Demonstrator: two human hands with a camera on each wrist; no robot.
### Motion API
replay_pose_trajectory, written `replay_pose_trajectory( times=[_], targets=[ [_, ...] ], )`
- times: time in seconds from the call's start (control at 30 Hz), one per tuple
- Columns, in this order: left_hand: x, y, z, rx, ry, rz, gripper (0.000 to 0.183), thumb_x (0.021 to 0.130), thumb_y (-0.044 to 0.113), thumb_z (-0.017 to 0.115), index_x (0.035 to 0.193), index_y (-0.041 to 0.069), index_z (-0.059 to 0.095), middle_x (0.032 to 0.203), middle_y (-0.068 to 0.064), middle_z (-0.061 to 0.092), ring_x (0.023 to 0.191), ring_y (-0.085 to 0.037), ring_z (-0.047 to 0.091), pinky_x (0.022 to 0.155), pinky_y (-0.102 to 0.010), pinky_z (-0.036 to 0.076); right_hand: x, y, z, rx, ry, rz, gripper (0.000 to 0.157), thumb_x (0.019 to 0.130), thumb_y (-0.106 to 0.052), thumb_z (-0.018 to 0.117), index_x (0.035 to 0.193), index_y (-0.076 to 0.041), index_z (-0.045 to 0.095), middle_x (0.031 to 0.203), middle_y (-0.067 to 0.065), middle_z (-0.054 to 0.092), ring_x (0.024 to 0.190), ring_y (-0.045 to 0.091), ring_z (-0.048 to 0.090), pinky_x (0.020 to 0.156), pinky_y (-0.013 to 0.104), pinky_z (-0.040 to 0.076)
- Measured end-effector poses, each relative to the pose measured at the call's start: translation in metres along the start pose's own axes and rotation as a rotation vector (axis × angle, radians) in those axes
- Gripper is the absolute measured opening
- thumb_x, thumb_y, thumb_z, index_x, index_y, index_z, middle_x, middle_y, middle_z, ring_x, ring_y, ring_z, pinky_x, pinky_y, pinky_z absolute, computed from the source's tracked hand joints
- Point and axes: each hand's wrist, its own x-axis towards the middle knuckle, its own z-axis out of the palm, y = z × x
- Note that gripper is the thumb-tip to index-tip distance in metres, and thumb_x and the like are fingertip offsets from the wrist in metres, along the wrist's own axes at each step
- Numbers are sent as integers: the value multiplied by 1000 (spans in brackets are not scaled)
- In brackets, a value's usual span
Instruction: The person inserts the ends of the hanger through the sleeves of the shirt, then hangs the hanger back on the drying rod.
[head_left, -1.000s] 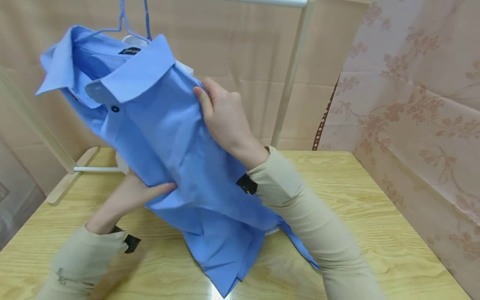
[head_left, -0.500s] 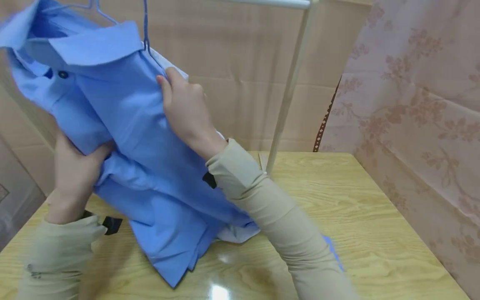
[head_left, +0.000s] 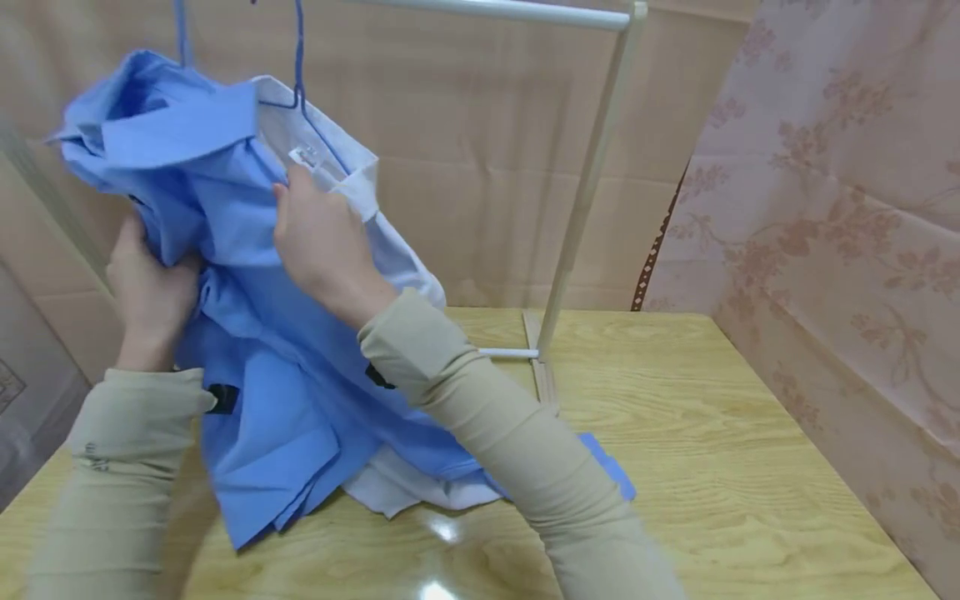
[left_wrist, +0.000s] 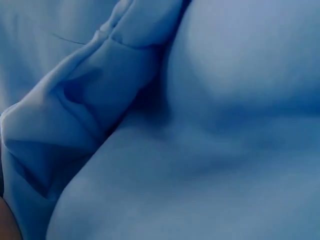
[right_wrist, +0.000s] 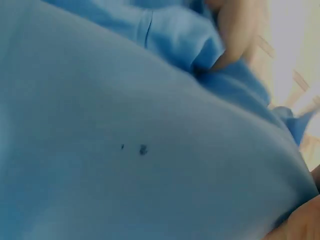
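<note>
A blue collared shirt (head_left: pixel 262 300) hangs tilted in the head view, its collar at the upper left and its lower part bunched over the table. At its left front edge my left hand (head_left: pixel 153 292) grips a fold of the cloth. My right hand (head_left: pixel 322 242) pinches the shirt at the shoulder, with the thumb on the near side. Right behind that hand is a white garment (head_left: pixel 405 254) on a blue hanger (head_left: pixel 300 75). Blue cloth (left_wrist: pixel 215 165) fills the left wrist view. Dark specks show on the cloth (right_wrist: pixel 135 150) in the right wrist view.
A rack with a white top bar (head_left: pixel 517 10) and a pale wooden post (head_left: pixel 588 183) stands on the wood-grain table (head_left: pixel 712 467). Beige cloth hangs behind, and a floral curtain (head_left: pixel 832 225) closes off the right side.
Both hands have moved left with the blue shirt. The left hand has risen and bunched the cloth more. More of the white garment and its hanger now shows behind.
</note>
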Motion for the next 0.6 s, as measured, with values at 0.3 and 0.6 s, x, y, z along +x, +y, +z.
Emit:
replay_pose_trajectory(
  times=[0.3,0.6],
  targets=[
    [-7,-37,18,144,-91,-20,37,75,8,44,111,-2,46,102,-27,53,82,-45,42,70,-56,30,-22,11,32,86,-59,-44,22,98,-28,35,107,-13,49,84,6,64,81,21,64,68,34,48],
    [-12,-57,23,197,-191,-129,46,78,12,44,120,-6,41,111,-36,49,99,-55,43,80,-62,30,-70,47,40,102,-331,-131,50,90,-38,52,125,-4,40,105,8,62,89,18,62,74,29,49]
  ],
)
